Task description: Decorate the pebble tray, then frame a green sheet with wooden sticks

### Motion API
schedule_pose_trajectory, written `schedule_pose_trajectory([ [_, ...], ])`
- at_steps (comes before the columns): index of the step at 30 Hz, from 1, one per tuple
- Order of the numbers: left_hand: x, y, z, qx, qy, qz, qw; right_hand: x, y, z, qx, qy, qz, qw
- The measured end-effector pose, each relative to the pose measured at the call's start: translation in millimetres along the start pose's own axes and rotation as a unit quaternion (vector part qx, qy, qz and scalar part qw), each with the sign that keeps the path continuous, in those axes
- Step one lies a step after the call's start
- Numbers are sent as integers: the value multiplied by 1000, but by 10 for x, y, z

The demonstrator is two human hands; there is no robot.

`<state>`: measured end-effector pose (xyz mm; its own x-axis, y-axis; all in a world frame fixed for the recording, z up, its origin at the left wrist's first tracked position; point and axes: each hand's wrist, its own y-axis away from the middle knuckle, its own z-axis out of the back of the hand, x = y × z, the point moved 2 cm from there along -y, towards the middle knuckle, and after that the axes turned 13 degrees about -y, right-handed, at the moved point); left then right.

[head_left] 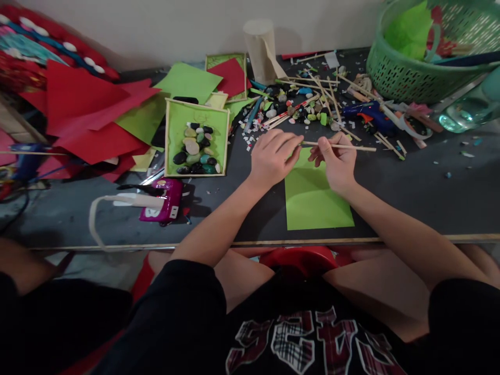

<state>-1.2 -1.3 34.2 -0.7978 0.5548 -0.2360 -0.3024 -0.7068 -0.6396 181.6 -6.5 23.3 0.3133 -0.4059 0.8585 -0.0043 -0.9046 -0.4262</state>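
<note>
A thin wooden stick (363, 149) runs level between my hands, above a light green sheet of paper (318, 208) lying on the dark table. My right hand (340, 164) pinches the stick between thumb and fingers, and its free end sticks out to the right. At the stick's left end, my left hand (273, 159) has bent fingers closed on the tip; part of that grip is hidden. Left of my hands lies a green panel (175, 125) framed with sticks, bearing several dark and pale pebbles (192, 147).
Loose sticks, pebbles and paper scraps litter the back, with a blue glue gun (369, 115). A green basket (406, 78), a clear container (466, 112) and a paper roll (258, 49) stand behind. Red paper (86, 104) and a purple power socket (172, 200) lie left, near another person's arm.
</note>
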Motion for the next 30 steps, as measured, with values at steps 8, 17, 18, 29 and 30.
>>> schedule_pose_trajectory([
  [8, -99, 49, 5, 23, -49, -7, 999, 54, 60, -75, 65, 71, 48, 994],
  [17, -159, 45, -20, 40, -64, -20, 997, 151, 50, -72, 123, 215, 146, 958],
  [18, -156, 43, -26, 37, -64, -23, 997, 151, 48, -68, 124, 211, 148, 958],
  [29, -64, -65, 15, 33, 123, 17, 992, 151, 42, -43, 124, 171, 120, 970],
  [30, -68, -71, 33, 34, 145, 38, 988, 152, 43, -43, 126, 167, 121, 970],
])
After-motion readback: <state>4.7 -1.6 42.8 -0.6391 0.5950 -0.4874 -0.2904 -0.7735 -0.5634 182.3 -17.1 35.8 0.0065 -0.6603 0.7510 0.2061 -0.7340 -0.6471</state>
